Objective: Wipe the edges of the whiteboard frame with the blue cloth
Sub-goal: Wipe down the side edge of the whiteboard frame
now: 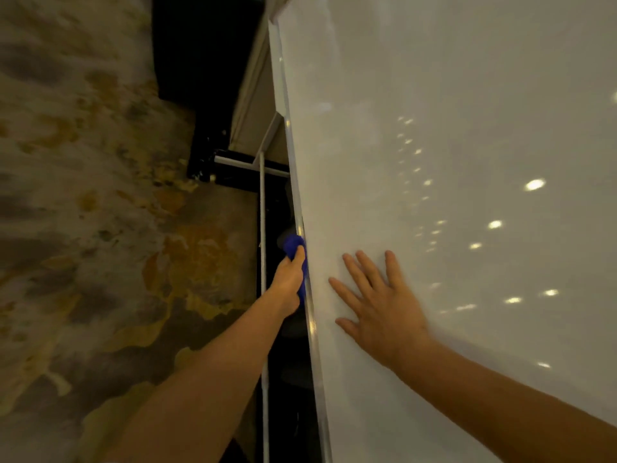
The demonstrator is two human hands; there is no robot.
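A large whiteboard [450,162] fills the right of the view, its glossy surface reflecting ceiling lights. Its silver frame edge [293,168] runs down the board's left side. My left hand [289,282] is closed around the blue cloth [294,244], which is pressed against that frame edge about halfway down. The cloth bunches out above my fingers and shows again under my palm. My right hand [377,302] lies flat on the board surface just right of the frame, fingers spread, holding nothing.
A metal stand post [263,329] and a white crossbar [240,162] sit just left of the frame, with a dark gap behind them. Patterned grey and yellow carpet [100,228] covers the floor on the left.
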